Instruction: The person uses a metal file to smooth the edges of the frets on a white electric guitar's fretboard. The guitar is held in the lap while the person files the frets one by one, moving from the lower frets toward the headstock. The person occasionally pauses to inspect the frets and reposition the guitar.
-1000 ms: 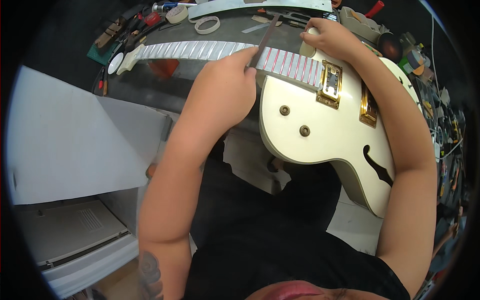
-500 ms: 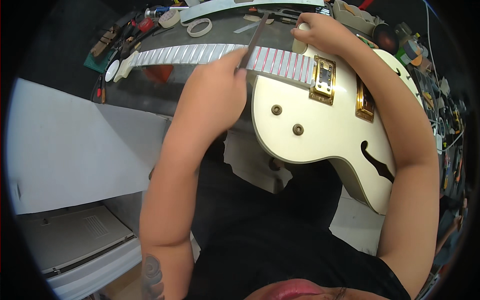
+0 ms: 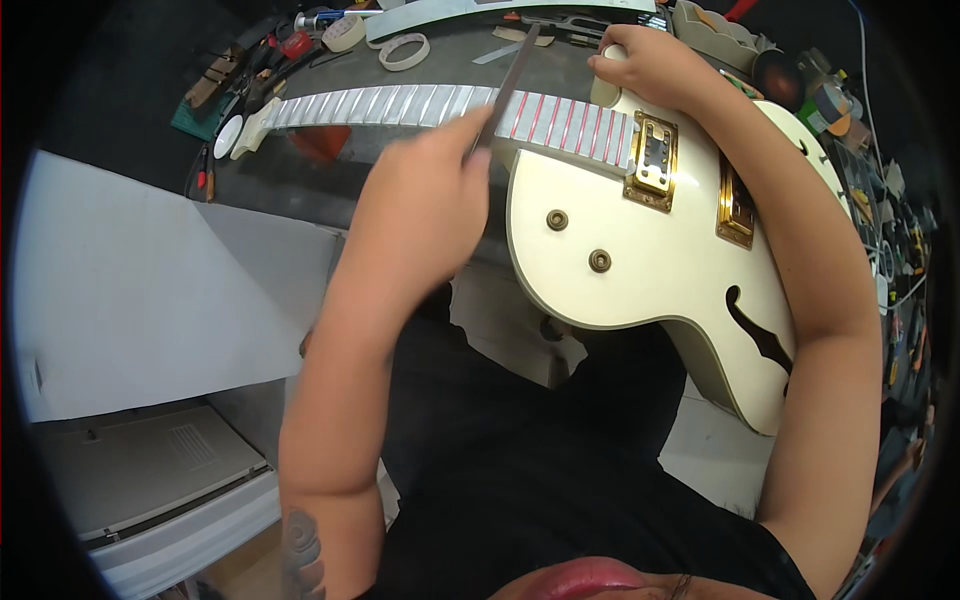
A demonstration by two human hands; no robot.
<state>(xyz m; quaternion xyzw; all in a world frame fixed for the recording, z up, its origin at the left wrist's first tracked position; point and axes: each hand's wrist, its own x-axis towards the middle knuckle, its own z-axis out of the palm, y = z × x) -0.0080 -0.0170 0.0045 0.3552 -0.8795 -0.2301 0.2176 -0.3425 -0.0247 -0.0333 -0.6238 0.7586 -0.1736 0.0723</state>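
A cream guitar point(image 3: 640, 260) lies face up, its body to the right, its neck point(image 3: 390, 105) stretching left. Thin red lines cross the neck's silvery top by the body; two gold pickups point(image 3: 655, 160) and two dark knobs point(image 3: 599, 261) show. A slim dark bar point(image 3: 515, 85) slants across the neck, one end beyond its far edge.

A black top point(image 3: 590, 480) is worn, with a swirling tattoo point(image 3: 302, 542) on the left arm point(image 3: 338, 420).
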